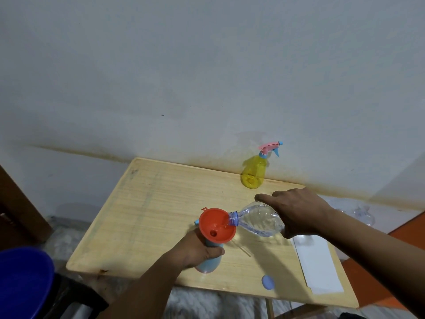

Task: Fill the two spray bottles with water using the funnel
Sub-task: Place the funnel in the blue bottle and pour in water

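Beside the funnel (217,225), a clear bottle (258,221) is tilted by the right hand (299,212), grip clamped on it, neck over the funnel's rim. Under the funnel, a blue bottle (208,264) is clasped by the left hand (195,249). Beyond the funnel, a yellow sprayer (254,172) stands on the surface (161,203).

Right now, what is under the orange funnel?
The orange funnel sits in a light blue spray bottle, gripped by the left hand. The bottle's neck and the funnel's spout are hidden by the funnel bowl and the hands.
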